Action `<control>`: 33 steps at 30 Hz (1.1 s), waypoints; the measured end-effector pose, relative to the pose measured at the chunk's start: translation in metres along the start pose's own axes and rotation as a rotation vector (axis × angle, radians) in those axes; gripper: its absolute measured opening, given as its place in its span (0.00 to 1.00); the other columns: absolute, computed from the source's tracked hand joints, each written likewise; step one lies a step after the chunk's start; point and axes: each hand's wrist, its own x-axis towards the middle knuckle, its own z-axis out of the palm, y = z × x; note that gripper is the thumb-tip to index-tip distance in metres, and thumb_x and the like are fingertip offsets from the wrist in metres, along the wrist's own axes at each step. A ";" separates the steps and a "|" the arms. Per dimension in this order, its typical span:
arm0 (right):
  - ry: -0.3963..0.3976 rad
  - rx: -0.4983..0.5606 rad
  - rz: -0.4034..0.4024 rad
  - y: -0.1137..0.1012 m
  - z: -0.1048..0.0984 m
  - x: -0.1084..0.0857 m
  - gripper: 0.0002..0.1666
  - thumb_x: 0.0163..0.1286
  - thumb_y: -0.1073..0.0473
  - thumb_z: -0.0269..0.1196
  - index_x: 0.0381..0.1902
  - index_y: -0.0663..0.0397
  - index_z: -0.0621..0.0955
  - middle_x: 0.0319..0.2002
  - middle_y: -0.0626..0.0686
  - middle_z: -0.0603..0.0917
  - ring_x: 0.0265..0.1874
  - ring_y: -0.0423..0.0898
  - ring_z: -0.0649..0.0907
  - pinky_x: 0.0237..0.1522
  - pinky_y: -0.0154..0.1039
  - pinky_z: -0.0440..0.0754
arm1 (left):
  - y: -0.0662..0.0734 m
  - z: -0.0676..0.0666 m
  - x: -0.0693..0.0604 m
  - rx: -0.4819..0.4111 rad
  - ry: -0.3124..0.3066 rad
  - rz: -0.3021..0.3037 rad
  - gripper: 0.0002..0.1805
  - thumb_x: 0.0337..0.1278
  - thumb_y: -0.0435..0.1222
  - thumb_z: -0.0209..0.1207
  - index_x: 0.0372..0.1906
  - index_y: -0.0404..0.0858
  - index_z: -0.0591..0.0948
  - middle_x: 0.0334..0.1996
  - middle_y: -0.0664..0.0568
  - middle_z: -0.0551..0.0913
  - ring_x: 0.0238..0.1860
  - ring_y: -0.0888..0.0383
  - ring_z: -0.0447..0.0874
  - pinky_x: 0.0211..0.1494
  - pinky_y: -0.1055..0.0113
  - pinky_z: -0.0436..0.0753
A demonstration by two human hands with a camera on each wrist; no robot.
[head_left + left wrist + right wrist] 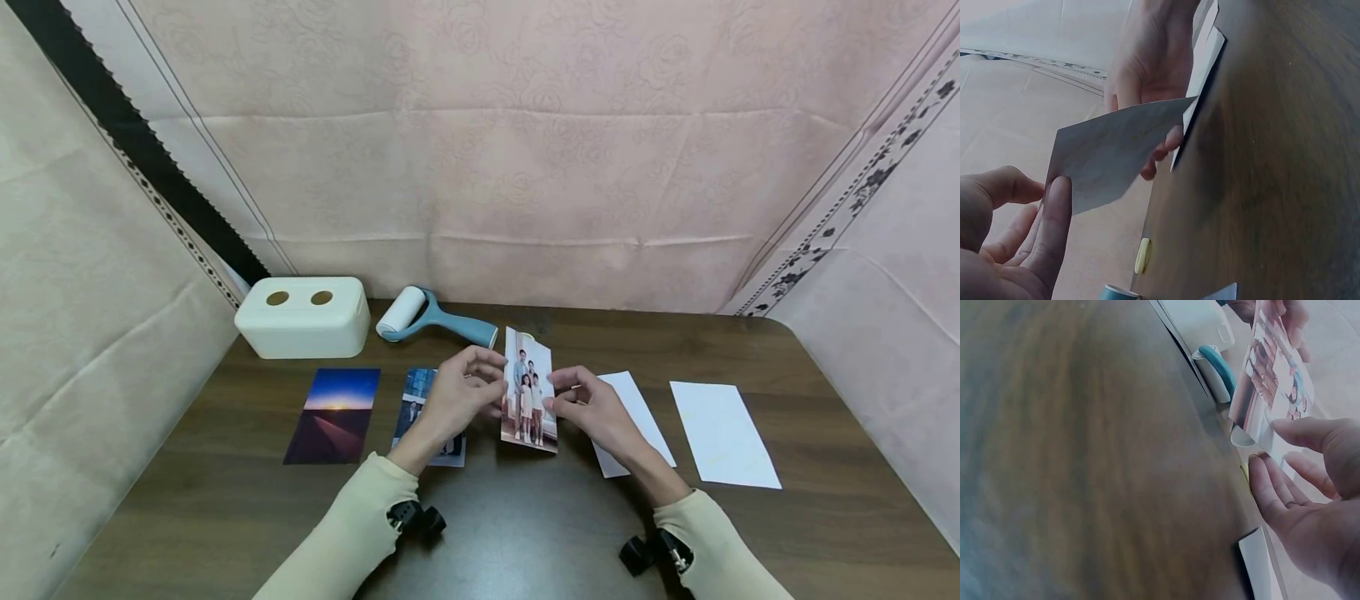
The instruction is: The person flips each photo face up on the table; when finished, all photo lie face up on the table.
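Note:
A family photo (529,392) is held up above the table between both hands, its picture side toward the head view. The left hand (465,396) pinches its left edge, and the right hand (592,408) pinches the right edge. Its pale back (1107,156) faces the left wrist view, where the left thumb and fingers (1057,212) grip one end. In the right wrist view the printed side (1272,381) shows, with the right hand (1316,494) at its near edge. Under the left hand, a blue photo (452,454) lies partly covered.
A sunset photo (332,417) lies at the left. Behind stand a white box with two holes (303,321) and a blue-handled roller (450,323). Two white sheets lie on the right, one (633,417) partly behind the right hand, the other (723,433) farther right. A small yellow object (1142,255) lies near the back edge.

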 end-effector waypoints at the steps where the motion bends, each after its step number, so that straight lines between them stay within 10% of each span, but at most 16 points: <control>1: 0.009 -0.001 -0.007 0.000 0.000 0.000 0.25 0.71 0.56 0.74 0.62 0.56 0.81 0.54 0.58 0.82 0.46 0.52 0.86 0.43 0.38 0.83 | -0.001 0.000 0.000 0.007 0.001 -0.001 0.16 0.66 0.24 0.67 0.56 0.35 0.82 0.44 0.43 0.85 0.33 0.53 0.87 0.36 0.56 0.90; 16: 0.124 -0.070 -0.066 0.000 -0.003 0.001 0.25 0.69 0.64 0.74 0.64 0.57 0.84 0.52 0.59 0.84 0.46 0.51 0.86 0.44 0.34 0.84 | -0.011 -0.007 0.007 0.149 0.056 -0.063 0.14 0.64 0.27 0.70 0.54 0.36 0.86 0.42 0.47 0.87 0.34 0.54 0.89 0.38 0.60 0.89; 33: 0.071 -0.133 -0.109 0.005 -0.002 0.002 0.26 0.69 0.66 0.74 0.64 0.58 0.83 0.49 0.56 0.83 0.45 0.49 0.85 0.48 0.39 0.84 | -0.024 -0.011 0.009 0.221 0.051 -0.059 0.13 0.61 0.25 0.70 0.51 0.33 0.87 0.37 0.49 0.88 0.34 0.56 0.89 0.37 0.62 0.89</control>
